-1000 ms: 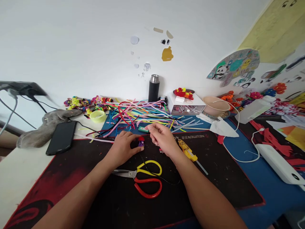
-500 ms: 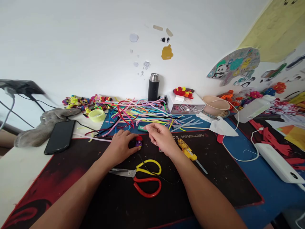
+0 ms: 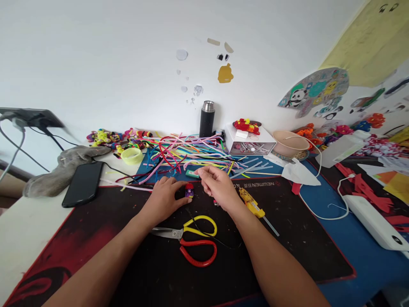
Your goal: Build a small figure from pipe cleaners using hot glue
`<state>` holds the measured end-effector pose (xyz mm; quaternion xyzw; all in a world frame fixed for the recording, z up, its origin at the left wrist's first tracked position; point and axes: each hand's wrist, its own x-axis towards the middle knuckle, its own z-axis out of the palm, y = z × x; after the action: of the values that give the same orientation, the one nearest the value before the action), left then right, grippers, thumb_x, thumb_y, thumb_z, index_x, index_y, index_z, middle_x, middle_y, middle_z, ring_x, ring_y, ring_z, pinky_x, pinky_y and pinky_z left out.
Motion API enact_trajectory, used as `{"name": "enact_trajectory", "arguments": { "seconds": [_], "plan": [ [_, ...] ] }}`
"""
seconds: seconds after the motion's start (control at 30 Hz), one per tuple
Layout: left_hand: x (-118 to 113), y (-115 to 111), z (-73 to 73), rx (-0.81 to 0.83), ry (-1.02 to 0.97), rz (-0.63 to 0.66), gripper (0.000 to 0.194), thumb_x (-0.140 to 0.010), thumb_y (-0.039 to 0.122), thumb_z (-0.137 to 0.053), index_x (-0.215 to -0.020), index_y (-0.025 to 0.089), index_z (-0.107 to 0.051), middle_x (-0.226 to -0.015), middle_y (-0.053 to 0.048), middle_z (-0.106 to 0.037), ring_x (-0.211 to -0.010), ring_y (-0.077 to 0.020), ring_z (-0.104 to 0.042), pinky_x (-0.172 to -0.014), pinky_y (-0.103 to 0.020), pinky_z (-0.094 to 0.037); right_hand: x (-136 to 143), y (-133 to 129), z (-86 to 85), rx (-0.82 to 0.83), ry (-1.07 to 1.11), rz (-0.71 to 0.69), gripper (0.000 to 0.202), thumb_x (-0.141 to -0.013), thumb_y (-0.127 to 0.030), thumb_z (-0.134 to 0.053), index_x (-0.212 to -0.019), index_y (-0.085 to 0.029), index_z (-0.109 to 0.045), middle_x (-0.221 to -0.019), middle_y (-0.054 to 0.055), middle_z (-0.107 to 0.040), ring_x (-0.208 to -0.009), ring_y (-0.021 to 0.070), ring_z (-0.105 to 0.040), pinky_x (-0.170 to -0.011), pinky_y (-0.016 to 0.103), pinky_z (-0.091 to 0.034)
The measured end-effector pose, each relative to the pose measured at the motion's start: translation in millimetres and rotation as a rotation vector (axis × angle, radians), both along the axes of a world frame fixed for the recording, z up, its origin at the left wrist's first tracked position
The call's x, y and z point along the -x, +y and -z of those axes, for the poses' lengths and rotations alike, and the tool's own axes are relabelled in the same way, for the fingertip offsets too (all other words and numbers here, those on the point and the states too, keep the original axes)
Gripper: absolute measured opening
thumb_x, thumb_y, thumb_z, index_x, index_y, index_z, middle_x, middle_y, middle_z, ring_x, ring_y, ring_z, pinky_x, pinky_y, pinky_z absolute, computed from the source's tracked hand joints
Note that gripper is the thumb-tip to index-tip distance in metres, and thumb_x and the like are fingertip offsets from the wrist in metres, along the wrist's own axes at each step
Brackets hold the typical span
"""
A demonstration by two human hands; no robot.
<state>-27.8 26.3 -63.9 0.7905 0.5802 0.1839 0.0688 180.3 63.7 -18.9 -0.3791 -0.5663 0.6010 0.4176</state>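
Note:
My left hand (image 3: 165, 197) rests on the dark mat with thumb and forefinger closed about a small purple-and-red figure (image 3: 189, 192), which stands on the mat. To its right, my right hand (image 3: 217, 186) is closed in a pinch; whatever its fingertips hold is too small to make out. A green block (image 3: 191, 174) lies just beyond those fingertips. Partly hidden under the right hand is a small red thing (image 3: 216, 203). Scissors (image 3: 197, 241) with one yellow and one red handle lie nearer me, between my forearms. A yellow glue gun (image 3: 252, 203) with a glue stick is right of my right wrist.
Many coloured pipe cleaners (image 3: 188, 149) are heaped behind the mat. A black thermos (image 3: 207, 119) and a white box (image 3: 249, 141) stand by the wall. A phone (image 3: 82, 184) and a tape roll (image 3: 131, 156) lie left; a white power bank (image 3: 375, 221) with a cable lies right.
The whole view has shifted slightly down and to the right. Both hands keep almost the same pose and place around the small figure.

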Motion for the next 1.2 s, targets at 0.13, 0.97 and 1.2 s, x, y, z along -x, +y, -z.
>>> {"name": "enact_trajectory", "arguments": {
  "seconds": [0.13, 0.97, 1.2],
  "plan": [
    [-0.9, -0.1, -0.8, 0.005, 0.004, -0.004, 0.042, -0.088, 0.043, -0.083, -0.125, 0.025, -0.077, -0.098, -0.008, -0.068, -0.096, -0.0305, -0.059, -0.086, -0.041, -0.044, 1.3, 1.0, 2.7, -0.004, -0.005, 0.004, 0.04, -0.091, -0.058, -0.069, -0.095, -0.018, -0.069, -0.055, -0.008, -0.049, -0.045, 0.0083, -0.038, -0.043, 0.023, -0.027],
    [42.1, 20.7, -21.6, -0.246, -1.038, -0.478, 0.045, -0.103, 0.06, -0.052, -0.106, 0.023, -0.079, -0.079, -0.001, -0.059, -0.075, -0.0201, -0.055, -0.068, -0.032, -0.042, -6.9, 10.2, -7.3, -0.019, 0.304, 0.412, 0.044, -0.077, -0.059, -0.084, -0.075, -0.019, -0.065, -0.048, -0.012, -0.032, -0.04, 0.0055, -0.027, -0.039, 0.021, -0.017],
    [50.1, 30.6, -21.8, -0.306, -1.302, -0.493, 0.038, -0.098, 0.055, -0.061, -0.092, 0.02, -0.076, -0.071, 0.001, -0.051, -0.066, -0.016, -0.047, -0.062, -0.029, -0.038, -7.6, 12.7, -3.6, -0.013, 0.352, 0.381, 0.061, -0.085, -0.061, -0.079, -0.056, -0.021, -0.043, -0.045, -0.01, -0.031, -0.036, 0.0049, -0.029, -0.039, 0.022, -0.015]
  ]
}}
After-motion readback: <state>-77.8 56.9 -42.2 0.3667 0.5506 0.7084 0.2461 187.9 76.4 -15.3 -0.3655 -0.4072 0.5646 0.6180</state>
